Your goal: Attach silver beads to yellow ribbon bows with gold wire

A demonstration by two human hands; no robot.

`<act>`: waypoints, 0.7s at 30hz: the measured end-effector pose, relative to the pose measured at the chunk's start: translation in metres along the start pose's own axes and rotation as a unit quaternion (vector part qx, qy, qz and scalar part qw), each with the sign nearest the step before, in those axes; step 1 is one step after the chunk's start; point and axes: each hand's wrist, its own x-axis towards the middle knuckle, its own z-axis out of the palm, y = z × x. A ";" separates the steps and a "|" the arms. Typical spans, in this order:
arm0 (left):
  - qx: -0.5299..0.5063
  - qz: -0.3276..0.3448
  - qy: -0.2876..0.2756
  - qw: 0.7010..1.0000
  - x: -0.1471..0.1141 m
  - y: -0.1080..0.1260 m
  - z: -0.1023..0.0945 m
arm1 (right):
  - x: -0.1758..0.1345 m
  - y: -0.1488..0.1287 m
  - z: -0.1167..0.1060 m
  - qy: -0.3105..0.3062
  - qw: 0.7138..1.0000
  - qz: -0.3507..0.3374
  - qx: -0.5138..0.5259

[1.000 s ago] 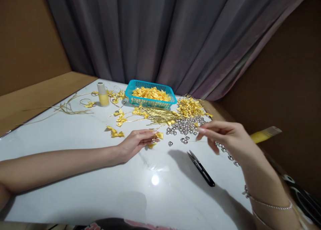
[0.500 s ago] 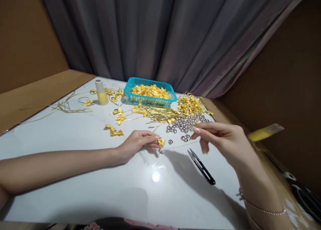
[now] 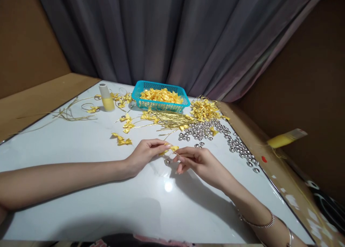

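Note:
My left hand (image 3: 147, 155) is closed, pinching a small yellow ribbon bow (image 3: 174, 148) between thumb and fingertips. Close beside it, my right hand (image 3: 198, 162) is closed too, its fingertips on a thin cord (image 3: 176, 153) that runs from the bow. Just below the bow is a silver heart-shaped bead (image 3: 167, 161); whether it hangs from the cord or lies on the table I cannot tell. Beyond my right hand, loose silver beads (image 3: 201, 131) are heaped. The black thread snips cannot be seen now, apparently hidden behind my right hand and forearm.
A blue basket (image 3: 161, 106) full of yellow bows stands at the back. In front lie gold cords (image 3: 172, 119), with piled bows (image 3: 205, 109) to their right. A bottle (image 3: 107, 99) stands back left. Loose bows (image 3: 124, 140) lie left of centre; another yellow spool (image 3: 285, 139) is at right.
My right hand has moved left and down from beside the beads to the bow, drawing the cord in close. My left hand stays in place, still holding the bow.

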 end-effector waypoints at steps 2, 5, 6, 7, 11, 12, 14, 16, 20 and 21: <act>0.018 -0.003 0.008 1.000 0.000 -0.001 -0.001 | 0.002 0.003 0.002 -0.005 1.000 0.003 -0.009; 0.019 -0.007 0.004 1.000 0.001 -0.001 -0.001 | 0.004 0.005 0.003 -0.013 1.000 -0.002 -0.004; 0.017 -0.007 -0.002 1.000 0.001 -0.001 -0.001 | 0.005 0.004 0.002 -0.013 1.000 -0.004 0.003; 0.021 -0.003 -0.010 1.000 0.000 0.000 -0.001 | 0.005 0.004 0.002 -0.011 1.000 -0.005 0.010; 0.111 0.056 -0.034 0.992 -0.004 0.003 0.000 | 0.005 0.000 0.000 -0.003 0.999 0.002 0.038; 0.135 0.069 -0.040 0.988 -0.005 0.004 0.000 | 0.005 -0.001 0.000 -0.005 0.999 0.004 0.043; 0.168 0.085 -0.048 0.981 -0.006 0.003 0.000 | 0.005 -0.001 0.001 -0.014 0.999 0.004 0.045; 0.180 0.090 -0.048 0.978 -0.006 0.003 0.000 | 0.005 0.001 0.002 -0.028 0.999 0.001 0.034; 0.160 0.063 -0.029 0.985 -0.004 0.004 0.001 | 0.003 0.003 0.006 -0.053 0.999 0.000 0.003; 0.147 0.049 -0.021 0.988 -0.004 0.005 0.002 | 0.002 0.002 0.006 -0.051 0.999 0.000 -0.005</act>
